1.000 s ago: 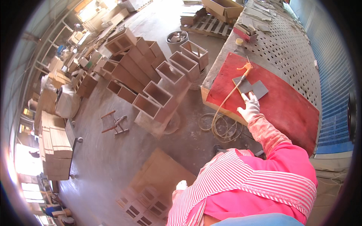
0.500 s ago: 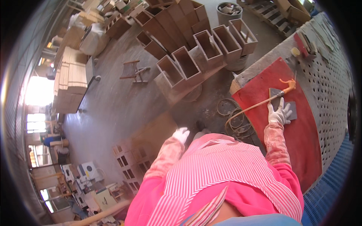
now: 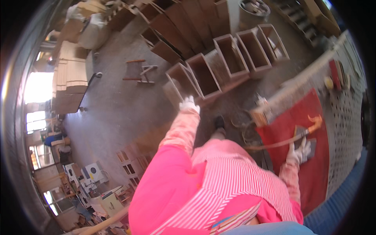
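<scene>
My left hand (image 3: 189, 105), in a white glove, reaches forward with its fingers stretched out and nothing visible in them. Its fingertips are close to the near edge of an open brown wooden box (image 3: 181, 81); I cannot tell whether they touch. My right hand (image 3: 299, 152), also gloved in white, lies with fingers apart on a red mat (image 3: 282, 133), against a flat grey pad (image 3: 312, 146). Just beyond it rests an orange air blow gun (image 3: 315, 124) with a pale hose, partly over a dark, tan-edged piece (image 3: 300, 131).
More open boxes (image 3: 231, 56) stand in a row ahead, with tall brown panels (image 3: 188, 29) behind. A small wooden stool frame (image 3: 140, 72) is on the floor. Stacked boards (image 3: 72, 72) sit on a cart at left. A perforated worktop (image 3: 344, 113) runs along the right.
My left hand has moved forward to the boxes. My body and view have shifted that way. My right hand stays by the grey pad on the red mat.
</scene>
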`<state>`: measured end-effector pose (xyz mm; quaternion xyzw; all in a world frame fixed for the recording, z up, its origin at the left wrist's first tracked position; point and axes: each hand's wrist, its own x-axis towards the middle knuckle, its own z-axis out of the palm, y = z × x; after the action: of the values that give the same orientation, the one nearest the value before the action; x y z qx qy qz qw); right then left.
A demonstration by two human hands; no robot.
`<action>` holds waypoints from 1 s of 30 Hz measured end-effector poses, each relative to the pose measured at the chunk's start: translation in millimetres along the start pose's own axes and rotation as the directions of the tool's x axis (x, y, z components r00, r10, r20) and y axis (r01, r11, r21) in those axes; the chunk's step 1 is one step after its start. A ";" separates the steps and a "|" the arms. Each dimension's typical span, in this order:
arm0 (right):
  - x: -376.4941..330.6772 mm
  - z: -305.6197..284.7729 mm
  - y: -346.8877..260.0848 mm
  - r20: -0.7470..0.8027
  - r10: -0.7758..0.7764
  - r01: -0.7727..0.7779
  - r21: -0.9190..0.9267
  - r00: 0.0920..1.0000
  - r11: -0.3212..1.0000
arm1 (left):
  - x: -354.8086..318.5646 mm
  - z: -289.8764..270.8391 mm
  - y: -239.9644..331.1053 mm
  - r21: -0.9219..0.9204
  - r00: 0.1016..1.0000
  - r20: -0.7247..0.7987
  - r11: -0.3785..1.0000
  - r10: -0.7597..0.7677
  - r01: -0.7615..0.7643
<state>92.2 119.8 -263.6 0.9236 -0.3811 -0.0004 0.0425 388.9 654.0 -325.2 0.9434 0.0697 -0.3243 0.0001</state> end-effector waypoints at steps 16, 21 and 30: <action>-0.2 42.3 32.7 0.042 0.088 -0.085 -0.073 0.995 0.994 | 48.3 -8.4 -64.2 0.250 0.959 0.246 0.946 0.143 -0.205; 0.3 22.9 8.1 0.101 0.203 -0.197 -0.062 0.974 0.978 | -27.0 -50.0 -97.5 0.244 0.990 -0.025 0.961 0.142 -0.132; -4.7 10.3 37.1 -0.171 -0.122 0.174 0.334 0.978 0.926 | -223.2 -106.9 -114.9 -0.619 0.790 -0.513 0.783 -0.335 -0.070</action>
<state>62.4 96.1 -271.2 0.9401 -0.3002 0.1316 -0.0932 265.2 743.3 -99.1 0.9365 0.2365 0.0311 0.2569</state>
